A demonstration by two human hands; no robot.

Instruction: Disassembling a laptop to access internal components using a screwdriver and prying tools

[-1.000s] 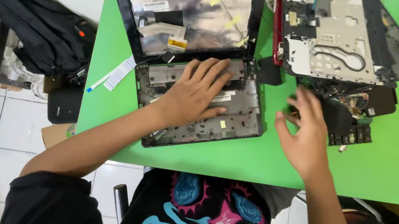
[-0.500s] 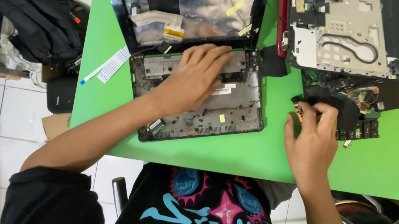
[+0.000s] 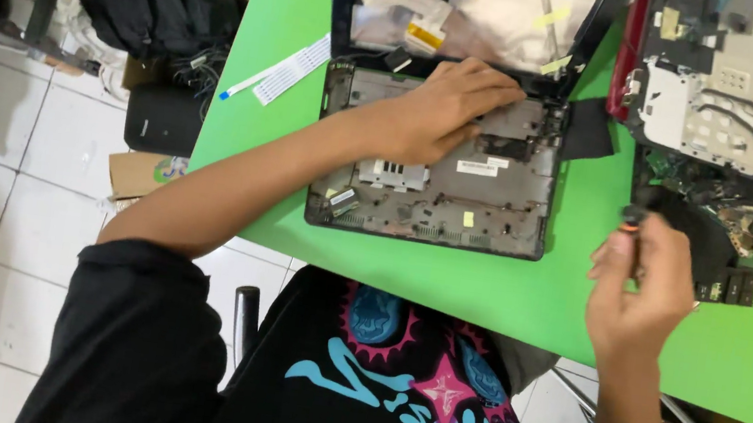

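Two hands apart: left flat on laptop base, right pinching approx. a screwdriver.

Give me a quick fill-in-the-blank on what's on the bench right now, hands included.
1. The left hand rests on the stripped laptop base, near its ____ edge.
2. The table has a ____ top.
3. The right hand is raised and pinches a small dark tool with an ____ band.
4. A white flat ribbon cable lies to the ____ of the laptop base.

Missing words: hinge; green; orange; left
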